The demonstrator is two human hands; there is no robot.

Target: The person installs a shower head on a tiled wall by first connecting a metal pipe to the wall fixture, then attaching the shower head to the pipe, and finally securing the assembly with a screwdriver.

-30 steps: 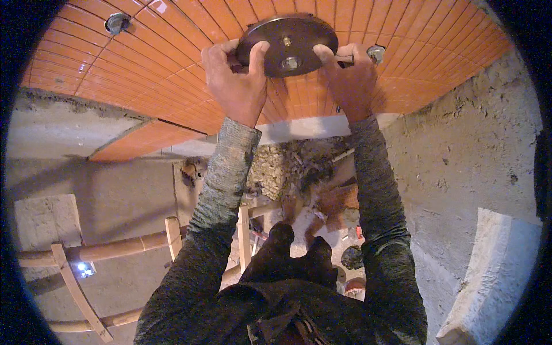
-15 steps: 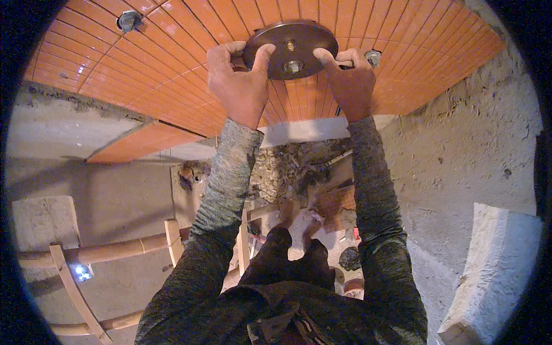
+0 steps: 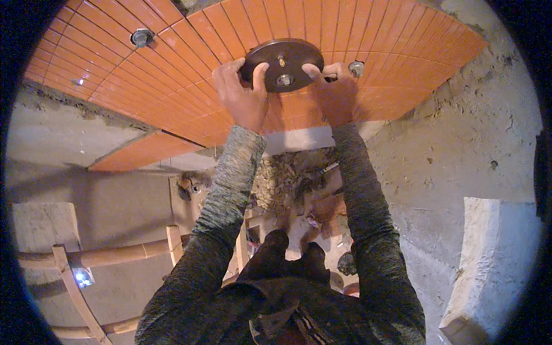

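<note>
A round, dark cover plate [image 3: 305, 54] is held by its left and right sides against the orange tiled wall [image 3: 190, 86]. Through a hole in it shows a small brass stem [image 3: 282, 61], and below that a metal fitting [image 3: 284, 80] sits in a larger opening. My left hand [image 3: 242, 98] grips the left rim, thumb on the face and fingers behind the edge. On the opposite rim my right hand [image 3: 334, 95] holds likewise, thumb on the front. Whether the plate's back touches the tiles is hidden.
One pipe outlet [image 3: 142, 38] pokes through the tiles left of the plate, another outlet [image 3: 356, 69] just beyond my right hand. A wooden ladder-like frame [image 3: 115, 253] stands lower left. Rubble [image 3: 287, 172] lies below the wall. A pale slab [image 3: 489, 253] is at right.
The view has shifted, so the plate and both hands appear slightly lower and to the left. My grip on both sides of the plate looks the same.
</note>
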